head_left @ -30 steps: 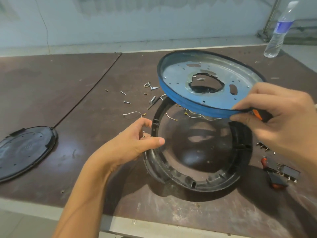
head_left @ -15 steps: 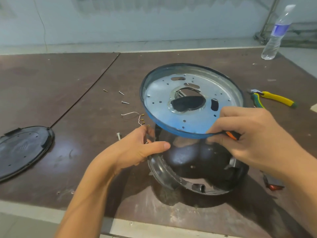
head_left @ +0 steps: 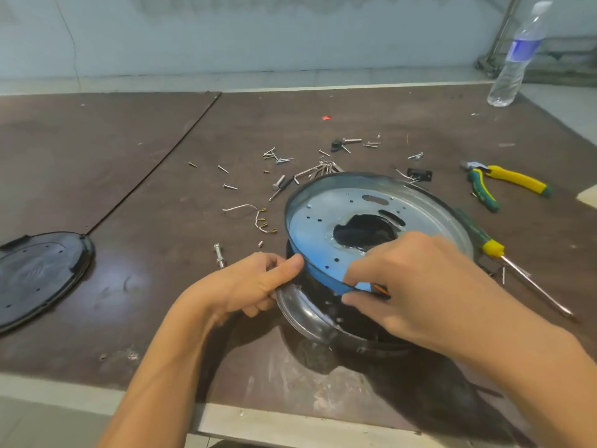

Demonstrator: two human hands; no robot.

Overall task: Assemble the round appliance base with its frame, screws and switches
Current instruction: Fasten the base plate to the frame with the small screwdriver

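Observation:
A round blue-rimmed metal frame [head_left: 326, 218] with a dark centre hole and many small holes sits tilted over the black ring-shaped base [head_left: 310, 315], its near edge low. My right hand [head_left: 416, 286] pinches the frame's near rim, beside an orange-and-black switch [head_left: 381, 291]. My left hand [head_left: 255, 284] grips the left side of the black base, thumb pressed against the frame's rim. Several loose screws [head_left: 277, 158] lie scattered on the table behind.
A black round cover [head_left: 35, 276] lies at the left. A yellow-green screwdriver [head_left: 504, 257] and pliers [head_left: 507, 184] lie to the right, a water bottle [head_left: 517, 56] at the back right. A bolt [head_left: 219, 253] and white wires [head_left: 245, 210] lie near my left hand. The table's front edge is close.
My right hand has lowered the metal frame from above down onto the black base, toward me. My left hand stayed on the base's left side.

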